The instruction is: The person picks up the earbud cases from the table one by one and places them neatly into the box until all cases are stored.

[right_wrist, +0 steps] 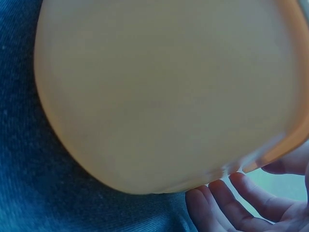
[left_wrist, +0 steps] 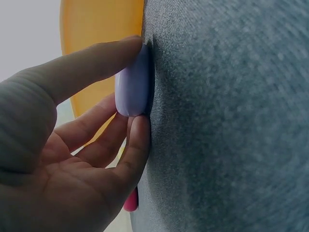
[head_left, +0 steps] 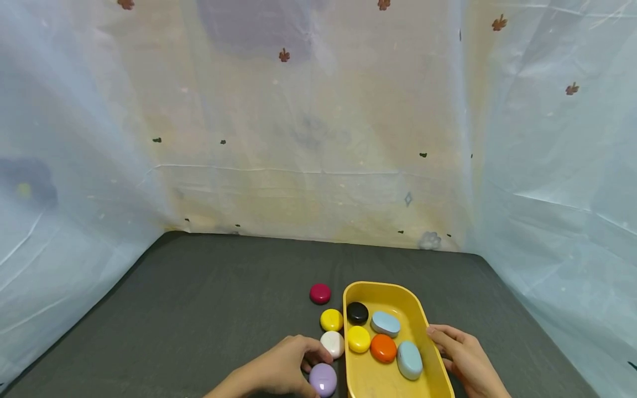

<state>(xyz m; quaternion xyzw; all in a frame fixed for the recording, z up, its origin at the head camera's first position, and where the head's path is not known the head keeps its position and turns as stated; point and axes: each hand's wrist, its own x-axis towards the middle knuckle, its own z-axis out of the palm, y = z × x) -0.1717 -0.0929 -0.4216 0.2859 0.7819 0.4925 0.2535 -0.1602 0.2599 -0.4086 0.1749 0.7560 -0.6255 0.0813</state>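
Note:
My left hand pinches a smooth, rounded lilac disc between thumb and fingers. In the left wrist view the lilac disc rests on its flat side on the dark cloth, beside the yellow tray. At the right, my right hand holds the long side of the yellow tray, with fingertips on its outer wall and the thumb at the rim. Inside the tray lie a black disc, a yellow disc, an orange disc and two pale blue oval pieces.
Along the tray's left side, a white disc, another yellow disc and a dark red disc sit in a line on the dark grey cloth. Patterned translucent sheets hang behind and on both sides.

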